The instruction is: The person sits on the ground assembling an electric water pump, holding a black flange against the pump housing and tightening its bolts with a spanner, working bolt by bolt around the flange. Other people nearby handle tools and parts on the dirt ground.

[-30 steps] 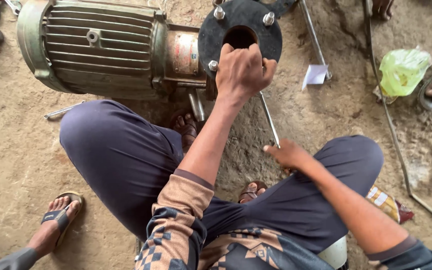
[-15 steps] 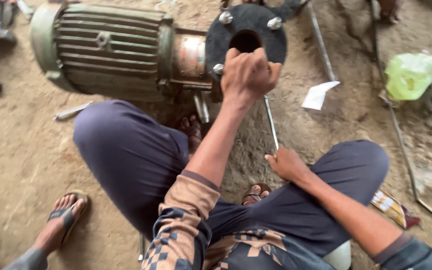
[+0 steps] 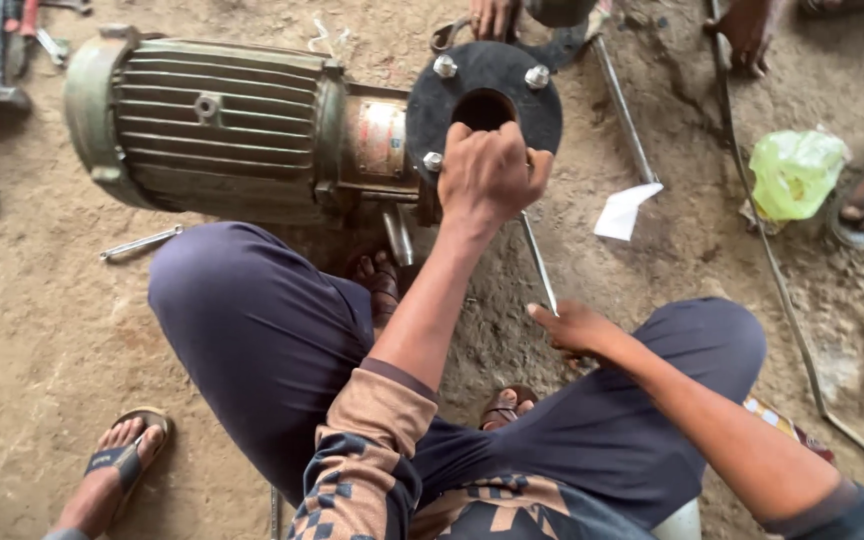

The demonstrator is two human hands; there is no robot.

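On the dirt floor between the person's knees, a green ribbed electric motor (image 3: 212, 125) lies on its side with a round black flange (image 3: 542, 100) bolted to its shaft end, and the left hand (image 3: 490, 175) is closed in a loose fist against the flange's lower edge, beside one of the hex bolts (image 3: 433, 161); whether the fingers pinch a nut or a small tool there cannot be told, since the knuckles hide it. The right hand (image 3: 577, 326) rests lower, fingers narrowly curled at the near end of a thin steel rod (image 3: 538, 262) that lies on the ground running up toward the flange. The main risk, as I judge it, is a slip: the fist presses on a hard flange edge next to protruding bolt heads, so a sudden give could skin the knuckles. The motor sits on loose soil, apparently unchocked, and could roll toward the sandalled foot (image 3: 380, 285) tucked just below it. Another person's hand (image 3: 494, 16) touches the far side of the flange, so any uncoordinated push could pinch fingers. Grit could also foul the threads, and a wrench (image 3: 140, 243) lies half-sunk in the dirt nearby.
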